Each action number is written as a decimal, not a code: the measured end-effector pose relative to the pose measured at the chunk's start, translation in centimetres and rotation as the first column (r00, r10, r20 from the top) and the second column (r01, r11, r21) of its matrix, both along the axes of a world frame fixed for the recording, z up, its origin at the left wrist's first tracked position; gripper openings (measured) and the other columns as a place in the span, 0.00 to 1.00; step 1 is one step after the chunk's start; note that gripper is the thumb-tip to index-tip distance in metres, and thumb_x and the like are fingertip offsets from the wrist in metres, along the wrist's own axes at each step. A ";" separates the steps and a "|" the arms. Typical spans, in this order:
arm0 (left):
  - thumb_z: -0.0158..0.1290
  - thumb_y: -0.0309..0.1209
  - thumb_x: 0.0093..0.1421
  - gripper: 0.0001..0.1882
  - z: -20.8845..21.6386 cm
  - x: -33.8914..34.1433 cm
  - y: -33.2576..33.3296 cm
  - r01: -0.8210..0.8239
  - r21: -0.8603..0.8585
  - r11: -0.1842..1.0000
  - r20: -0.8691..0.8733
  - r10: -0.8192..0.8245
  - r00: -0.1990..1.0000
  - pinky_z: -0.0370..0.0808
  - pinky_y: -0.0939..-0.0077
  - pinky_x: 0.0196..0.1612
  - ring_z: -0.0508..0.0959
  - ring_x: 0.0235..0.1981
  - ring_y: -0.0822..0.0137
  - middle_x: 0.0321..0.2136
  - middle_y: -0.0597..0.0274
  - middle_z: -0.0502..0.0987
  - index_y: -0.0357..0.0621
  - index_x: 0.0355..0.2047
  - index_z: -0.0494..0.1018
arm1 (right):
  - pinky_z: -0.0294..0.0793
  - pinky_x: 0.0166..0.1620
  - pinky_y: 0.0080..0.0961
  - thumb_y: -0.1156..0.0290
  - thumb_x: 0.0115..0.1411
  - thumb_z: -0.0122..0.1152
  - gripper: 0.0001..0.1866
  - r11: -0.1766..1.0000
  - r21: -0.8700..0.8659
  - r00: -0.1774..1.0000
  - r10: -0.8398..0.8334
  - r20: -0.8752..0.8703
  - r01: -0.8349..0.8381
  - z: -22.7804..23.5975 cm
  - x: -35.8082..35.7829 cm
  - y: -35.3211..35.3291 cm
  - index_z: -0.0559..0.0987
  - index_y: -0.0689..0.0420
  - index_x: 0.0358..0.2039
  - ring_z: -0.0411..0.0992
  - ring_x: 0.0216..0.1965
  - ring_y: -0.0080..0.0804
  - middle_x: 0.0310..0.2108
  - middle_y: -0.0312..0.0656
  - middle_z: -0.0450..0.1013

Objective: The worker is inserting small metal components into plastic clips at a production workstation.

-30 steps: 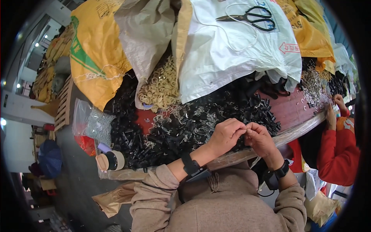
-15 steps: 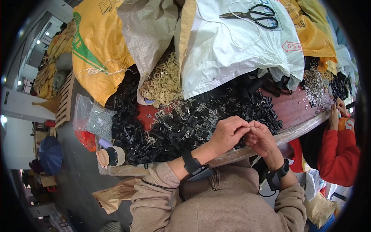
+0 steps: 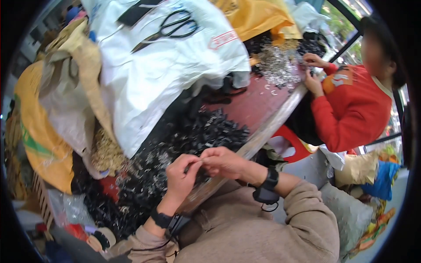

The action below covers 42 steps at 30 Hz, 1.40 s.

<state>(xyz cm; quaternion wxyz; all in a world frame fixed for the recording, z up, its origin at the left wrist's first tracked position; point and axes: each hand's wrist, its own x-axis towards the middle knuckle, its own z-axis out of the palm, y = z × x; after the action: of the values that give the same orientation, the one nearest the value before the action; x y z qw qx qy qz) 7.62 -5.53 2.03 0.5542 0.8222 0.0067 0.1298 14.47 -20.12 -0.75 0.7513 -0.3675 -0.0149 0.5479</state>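
Note:
My left hand (image 3: 180, 174) and my right hand (image 3: 224, 164) meet at the fingertips near the table's front edge. Both are closed in a pinch. A small dark bit shows at the left fingers, too small to name; what the right fingers hold is hidden. Just beyond them spreads a heap of small black plastic pieces (image 3: 210, 131), with light metal rings or hooks mixed in on the left. Dark straps circle both wrists.
A white sack (image 3: 171, 70) lies on the table, topped by black-handled scissors (image 3: 173, 27) and a dark flat object (image 3: 135, 14). Tan pieces (image 3: 106, 153) spill from a grey sack. At right, a red-sleeved co-worker (image 3: 351, 109) handles something beside silvery metal pieces (image 3: 277, 63).
The view has swung right, bringing more of the co-worker into sight and shifting the table leftward. My hands stay pinched together over the near side of the heap.

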 end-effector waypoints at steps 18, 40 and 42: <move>0.50 0.25 0.50 0.04 -1.3 -6.2 19.1 -0.773 -0.076 0.630 -0.088 0.767 0.635 0.66 0.86 0.25 0.69 0.21 0.78 0.20 0.69 0.71 0.37 0.25 0.70 | 0.57 0.25 0.11 0.77 0.52 0.49 0.03 0.852 -0.193 0.459 -0.062 0.886 0.487 -1.2 2.2 -5.5 0.68 0.59 0.22 0.57 0.22 0.13 0.20 0.29 0.59; 0.45 0.33 0.48 0.21 -6.2 -9.8 34.1 -0.425 0.782 0.456 -0.035 0.713 0.701 0.62 0.63 0.45 0.64 0.43 0.45 0.41 0.42 0.65 0.40 0.44 0.64 | 0.58 0.23 0.15 0.76 0.50 0.50 0.03 0.821 -0.131 0.257 -0.019 0.966 0.555 -1.9 3.1 -4.3 0.69 0.62 0.23 0.59 0.20 0.19 0.19 0.35 0.61; 0.45 0.34 0.49 0.22 -7.6 -9.3 34.4 -0.455 0.719 0.525 -0.087 0.718 0.690 0.62 0.64 0.45 0.65 0.43 0.45 0.39 0.41 0.66 0.41 0.45 0.64 | 0.58 0.23 0.15 0.76 0.50 0.51 0.03 0.821 -0.121 0.233 -0.015 0.972 0.558 -1.8 3.1 -4.4 0.69 0.61 0.23 0.60 0.20 0.18 0.19 0.35 0.61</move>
<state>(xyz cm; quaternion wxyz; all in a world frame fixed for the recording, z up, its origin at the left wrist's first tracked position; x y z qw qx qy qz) -1.63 28.88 -5.53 0.1428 0.9142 0.3496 0.1471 17.56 -24.53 -2.55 0.5750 -0.7746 -0.2575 0.0547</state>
